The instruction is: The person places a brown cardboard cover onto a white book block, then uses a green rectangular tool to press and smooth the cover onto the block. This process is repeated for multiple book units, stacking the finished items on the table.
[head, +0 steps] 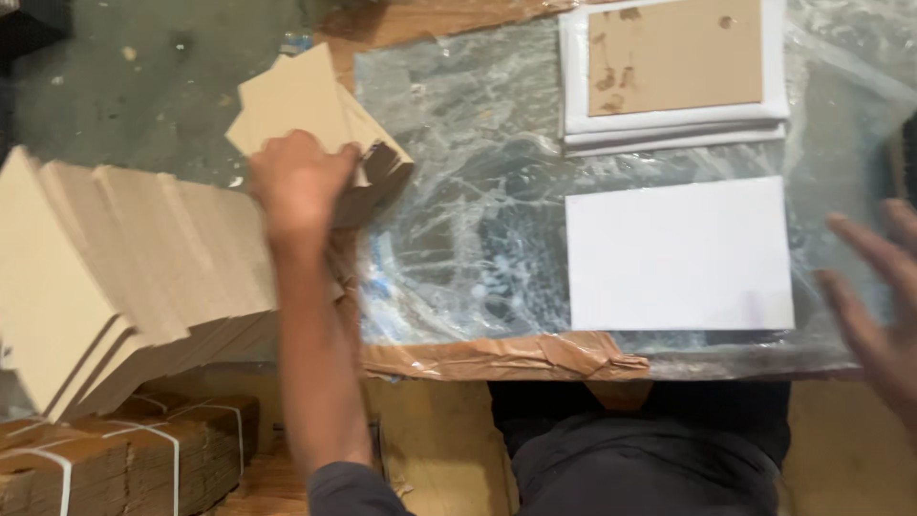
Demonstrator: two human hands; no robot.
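the left hand (298, 182) pinches one flat cardboard piece (315, 105) off the fanned stack (134, 277) left of the white sheet (678, 253), nothing laid on it yet, right hand (879, 306) spread open.

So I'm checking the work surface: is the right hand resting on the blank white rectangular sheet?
No, the right hand hovers open past the edge of the blank white rectangular sheet, not touching it.

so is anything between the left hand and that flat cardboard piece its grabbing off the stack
Nothing visible does. The left hand is already closed on the flat cardboard piece at the table's left edge, beside the fanned cardboard stack. The right hand hovers open, blurred, beside the white sheet.
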